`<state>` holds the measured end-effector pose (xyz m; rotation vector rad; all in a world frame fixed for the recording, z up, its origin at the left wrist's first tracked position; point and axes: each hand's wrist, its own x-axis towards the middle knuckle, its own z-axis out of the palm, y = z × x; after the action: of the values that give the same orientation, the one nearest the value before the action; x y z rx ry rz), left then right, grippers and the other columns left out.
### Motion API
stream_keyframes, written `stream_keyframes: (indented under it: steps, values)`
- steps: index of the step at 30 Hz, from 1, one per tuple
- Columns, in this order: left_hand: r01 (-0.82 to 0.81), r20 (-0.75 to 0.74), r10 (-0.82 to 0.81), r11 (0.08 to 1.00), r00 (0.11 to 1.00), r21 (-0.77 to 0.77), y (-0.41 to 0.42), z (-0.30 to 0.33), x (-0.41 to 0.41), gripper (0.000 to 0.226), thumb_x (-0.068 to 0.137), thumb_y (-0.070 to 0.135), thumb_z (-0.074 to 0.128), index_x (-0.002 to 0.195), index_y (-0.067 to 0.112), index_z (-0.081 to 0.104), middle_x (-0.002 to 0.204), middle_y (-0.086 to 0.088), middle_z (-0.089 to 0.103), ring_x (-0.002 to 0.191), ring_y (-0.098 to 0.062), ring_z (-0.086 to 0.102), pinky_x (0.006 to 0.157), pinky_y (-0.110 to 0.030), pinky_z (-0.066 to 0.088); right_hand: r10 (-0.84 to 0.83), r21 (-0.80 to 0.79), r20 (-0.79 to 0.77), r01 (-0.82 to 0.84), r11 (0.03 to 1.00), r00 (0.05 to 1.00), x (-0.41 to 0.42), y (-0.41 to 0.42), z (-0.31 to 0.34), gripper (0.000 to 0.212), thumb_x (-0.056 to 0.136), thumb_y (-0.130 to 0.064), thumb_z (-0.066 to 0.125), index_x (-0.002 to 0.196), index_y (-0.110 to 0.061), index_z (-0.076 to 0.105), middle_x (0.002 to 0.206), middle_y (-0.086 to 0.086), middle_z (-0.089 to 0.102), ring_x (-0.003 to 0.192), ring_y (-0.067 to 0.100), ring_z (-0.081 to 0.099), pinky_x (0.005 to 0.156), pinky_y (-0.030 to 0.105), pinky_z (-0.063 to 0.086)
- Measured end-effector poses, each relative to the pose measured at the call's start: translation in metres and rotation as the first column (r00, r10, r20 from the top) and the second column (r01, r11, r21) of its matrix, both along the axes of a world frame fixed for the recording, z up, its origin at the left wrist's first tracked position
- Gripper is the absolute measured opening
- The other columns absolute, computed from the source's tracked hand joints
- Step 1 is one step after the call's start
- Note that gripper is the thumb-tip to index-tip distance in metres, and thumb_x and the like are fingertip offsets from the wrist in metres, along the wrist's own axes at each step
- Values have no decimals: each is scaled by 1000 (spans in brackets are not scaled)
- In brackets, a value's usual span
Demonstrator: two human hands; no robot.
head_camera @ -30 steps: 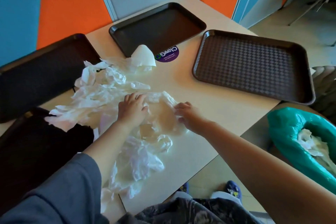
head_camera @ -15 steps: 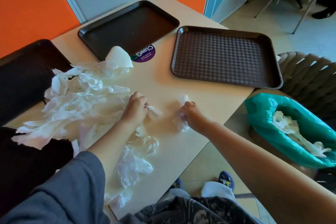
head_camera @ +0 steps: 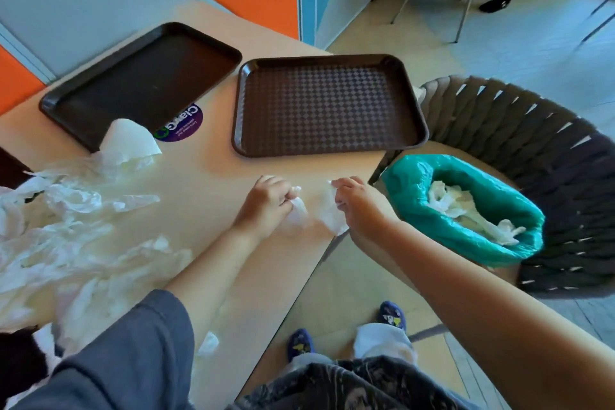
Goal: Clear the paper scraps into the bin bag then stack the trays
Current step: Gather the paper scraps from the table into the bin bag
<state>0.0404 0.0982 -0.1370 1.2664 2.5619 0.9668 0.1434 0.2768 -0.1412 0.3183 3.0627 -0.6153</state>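
Both hands hold paper scraps: left hand [head_camera: 266, 206] and right hand [head_camera: 357, 206] have fingers curled tight round them, near the worktop [head_camera: 206, 183] edge. Next, I think, drop them into the green bin bag [head_camera: 412, 186] just beside.

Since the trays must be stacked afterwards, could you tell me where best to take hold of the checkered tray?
I would grip the checkered tray by its two short raised rims, one of the hands on each, coming from the near table edge. It lies flat and bare, its right end overhangs the table beside the chair, so fingers could slip under there.
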Motion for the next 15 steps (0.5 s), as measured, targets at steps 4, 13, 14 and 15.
stream_keyframes:
  steps: [4, 13, 14, 15]
  values:
    - [14, 132, -18, 999, 991, 30, 42, 5, 12, 20, 73, -12, 55, 82, 1, 68, 94, -9, 66, 86, -20, 61, 71, -12, 40, -46, 15, -2, 46, 999, 999, 19, 33, 6, 14, 88, -7, 52, 97, -7, 62, 106, 6, 59, 103, 23, 50, 81, 32, 45]
    - [158, 115, -158, 987, 981, 11, 167, 10, 48, 22, 83, 22, 58, 95, 8, 70, 101, -4, 63, 88, -14, 58, 78, -13, 40, -206, -85, -14, 204, 975, 979, 67, 138, 7, 18, 78, 10, 54, 92, 1, 60, 101, 20, 55, 96, 35, 49, 83, 39, 41]
    - [199, 91, -198, 980, 976, -4, 184, 8, 52, 23, 81, 22, 61, 94, 6, 70, 99, -7, 64, 88, -14, 58, 79, -12, 39, -231, -92, -12, 229, 969, 973, 76, 152, 4, 18, 74, 13, 54, 87, 2, 61, 98, 21, 54, 91, 36, 49, 79, 39, 41]
    - [238, 66, -236, 971, 969, -17, 201, 6, 57, 21, 79, 19, 63, 93, 4, 70, 97, -9, 65, 89, -14, 57, 81, -10, 37, -264, -95, -7, 262, 960, 965, 85, 166, 1, 17, 71, 15, 54, 81, 3, 62, 94, 22, 54, 88, 36, 50, 74, 37, 41]
